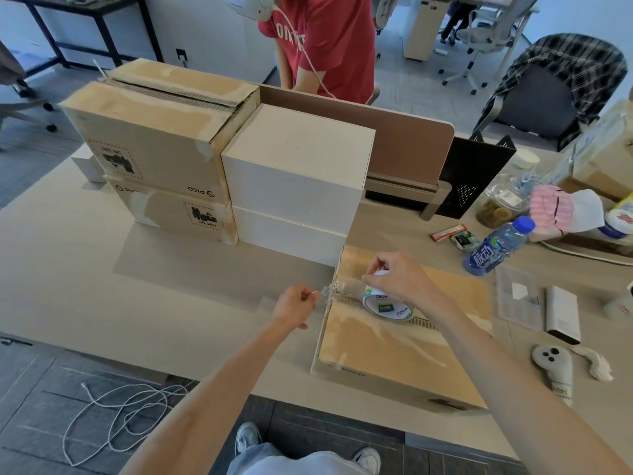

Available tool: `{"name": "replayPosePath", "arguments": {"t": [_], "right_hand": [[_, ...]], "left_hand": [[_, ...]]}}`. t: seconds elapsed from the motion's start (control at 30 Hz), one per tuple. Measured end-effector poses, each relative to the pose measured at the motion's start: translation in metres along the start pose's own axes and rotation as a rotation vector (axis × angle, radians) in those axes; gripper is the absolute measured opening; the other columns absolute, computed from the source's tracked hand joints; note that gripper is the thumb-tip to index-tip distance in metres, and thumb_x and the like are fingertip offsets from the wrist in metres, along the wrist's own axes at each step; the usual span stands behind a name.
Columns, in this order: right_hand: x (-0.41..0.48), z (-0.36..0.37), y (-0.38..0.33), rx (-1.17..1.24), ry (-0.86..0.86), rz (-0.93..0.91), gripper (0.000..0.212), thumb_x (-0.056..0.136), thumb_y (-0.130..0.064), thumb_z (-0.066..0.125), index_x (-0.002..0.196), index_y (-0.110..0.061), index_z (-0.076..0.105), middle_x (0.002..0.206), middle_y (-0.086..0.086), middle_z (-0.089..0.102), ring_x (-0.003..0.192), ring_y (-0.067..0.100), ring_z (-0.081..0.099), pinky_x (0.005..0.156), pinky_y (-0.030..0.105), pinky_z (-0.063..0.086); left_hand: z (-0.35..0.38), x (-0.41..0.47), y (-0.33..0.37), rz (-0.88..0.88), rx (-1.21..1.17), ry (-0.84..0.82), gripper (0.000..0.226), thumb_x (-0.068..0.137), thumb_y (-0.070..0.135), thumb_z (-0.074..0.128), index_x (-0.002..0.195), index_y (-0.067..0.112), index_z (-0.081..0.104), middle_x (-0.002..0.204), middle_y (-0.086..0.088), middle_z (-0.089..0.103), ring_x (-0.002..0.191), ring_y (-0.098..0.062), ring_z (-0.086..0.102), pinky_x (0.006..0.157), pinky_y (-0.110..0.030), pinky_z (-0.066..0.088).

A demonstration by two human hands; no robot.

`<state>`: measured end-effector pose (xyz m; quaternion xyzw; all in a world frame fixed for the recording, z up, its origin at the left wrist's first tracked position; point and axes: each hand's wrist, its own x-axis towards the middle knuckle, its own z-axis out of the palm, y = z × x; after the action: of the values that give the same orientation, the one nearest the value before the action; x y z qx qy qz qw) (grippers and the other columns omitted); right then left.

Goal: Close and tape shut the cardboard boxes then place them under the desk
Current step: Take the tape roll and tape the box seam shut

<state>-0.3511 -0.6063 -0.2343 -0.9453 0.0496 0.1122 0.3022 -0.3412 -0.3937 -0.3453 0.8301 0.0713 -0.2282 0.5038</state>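
Forearms stretched forward from the near desk (102,269) edge, left one angled right, right one angled left, meeting over the box's left end. Left hand (296,305) curled, thumb and forefinger pinching the crumpled free end of clear tape (331,290) just off that edge. Right hand (400,279) arched above the tape roll (387,305), fingers clamped on its rim, roll tilted on the box top at the centre seam. Cardboard box (404,351) flat on the desk's near right, flaps down, seam right of the roll not visibly taped. Judged step: starting the sealing strip. Next: untwist the end, press it onto the left wall, draw the roll rightward along the seam, taut. Further back, two stacked brown boxes (154,145) beside two white boxes (294,166); nothing yet under the desk, probably.
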Motion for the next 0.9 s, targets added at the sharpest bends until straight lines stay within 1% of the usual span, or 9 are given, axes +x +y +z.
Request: {"name": "replayPosePath", "arguments": {"t": [0.2,0.3,0.43,0.57,0.67,0.77,0.8,0.87,0.9], "right_hand": [[-0.001,0.002,0.0,0.003,0.021,0.011,0.011,0.079,-0.03,0.072,0.073,-0.024,0.063,0.077,-0.009,0.067,0.069,0.017,0.061,0.066,0.035,0.048],[-0.002,0.002,0.001,0.013,0.035,0.01,0.011,0.079,-0.029,0.071,0.072,-0.025,0.064,0.073,-0.009,0.066,0.063,0.013,0.056,0.061,0.032,0.044],[-0.004,0.002,0.001,0.024,0.046,0.005,0.011,0.08,-0.028,0.071,0.073,-0.023,0.064,0.069,-0.01,0.065,0.059,0.012,0.053,0.059,0.03,0.041],[-0.005,0.003,0.001,0.037,0.05,0.009,0.011,0.081,-0.029,0.07,0.074,-0.022,0.064,0.074,0.0,0.069,0.055,0.011,0.051,0.053,0.025,0.039],[-0.005,0.004,0.002,0.046,0.055,0.01,0.011,0.08,-0.028,0.07,0.074,-0.022,0.064,0.076,0.002,0.07,0.055,0.012,0.054,0.053,0.025,0.04],[-0.006,0.004,0.002,0.04,0.061,0.011,0.011,0.081,-0.029,0.071,0.074,-0.022,0.064,0.076,0.0,0.07,0.056,0.012,0.054,0.054,0.026,0.041],[-0.006,0.004,0.002,0.034,0.062,0.009,0.011,0.081,-0.029,0.07,0.074,-0.022,0.064,0.076,-0.001,0.07,0.057,0.013,0.055,0.054,0.027,0.041],[-0.006,0.005,0.002,0.029,0.062,0.007,0.011,0.082,-0.03,0.07,0.075,-0.023,0.064,0.076,-0.003,0.07,0.061,0.015,0.058,0.056,0.027,0.043],[-0.006,0.004,0.002,0.028,0.061,0.005,0.011,0.082,-0.03,0.07,0.076,-0.023,0.064,0.077,-0.003,0.07,0.063,0.016,0.06,0.056,0.027,0.043]], "left_hand": [[0.016,-0.002,0.003,-0.023,-0.013,-0.04,0.02,0.097,0.029,0.052,0.087,0.014,0.06,0.07,0.002,0.049,0.068,-0.008,0.048,0.047,-0.022,0.048],[0.021,-0.002,0.004,-0.021,0.0,-0.036,0.021,0.098,0.031,0.052,0.093,0.012,0.061,0.072,0.002,0.052,0.069,-0.01,0.051,0.047,-0.023,0.047],[0.025,-0.004,0.001,-0.012,-0.003,-0.003,0.02,0.098,0.033,0.051,0.093,0.016,0.061,0.076,0.0,0.058,0.07,-0.011,0.053,0.048,-0.023,0.047],[0.027,-0.006,0.004,0.005,0.036,0.016,0.022,0.099,0.031,0.048,0.1,0.013,0.06,0.082,-0.001,0.06,0.072,-0.013,0.056,0.051,-0.028,0.052],[0.027,-0.007,0.005,0.005,0.085,0.009,0.024,0.1,0.034,0.045,0.103,0.014,0.058,0.092,-0.003,0.064,0.083,-0.017,0.062,0.062,-0.037,0.06],[0.027,-0.012,0.005,-0.026,0.059,-0.045,0.032,0.1,0.039,0.043,0.114,0.012,0.053,0.108,-0.003,0.061,0.098,-0.019,0.059,0.073,-0.04,0.06],[0.026,-0.013,0.005,-0.032,0.068,-0.065,0.037,0.1,0.039,0.043,0.123,0.011,0.049,0.117,-0.003,0.058,0.106,-0.02,0.057,0.081,-0.04,0.057],[0.024,-0.014,0.001,-0.022,0.149,-0.075,0.047,0.099,0.034,0.047,0.137,0.008,0.039,0.134,-0.006,0.05,0.122,-0.022,0.049,0.098,-0.036,0.045],[0.023,-0.014,-0.001,-0.005,0.181,-0.057,0.047,0.098,0.03,0.049,0.139,0.009,0.038,0.138,-0.006,0.048,0.126,-0.021,0.047,0.101,-0.033,0.04]]}}
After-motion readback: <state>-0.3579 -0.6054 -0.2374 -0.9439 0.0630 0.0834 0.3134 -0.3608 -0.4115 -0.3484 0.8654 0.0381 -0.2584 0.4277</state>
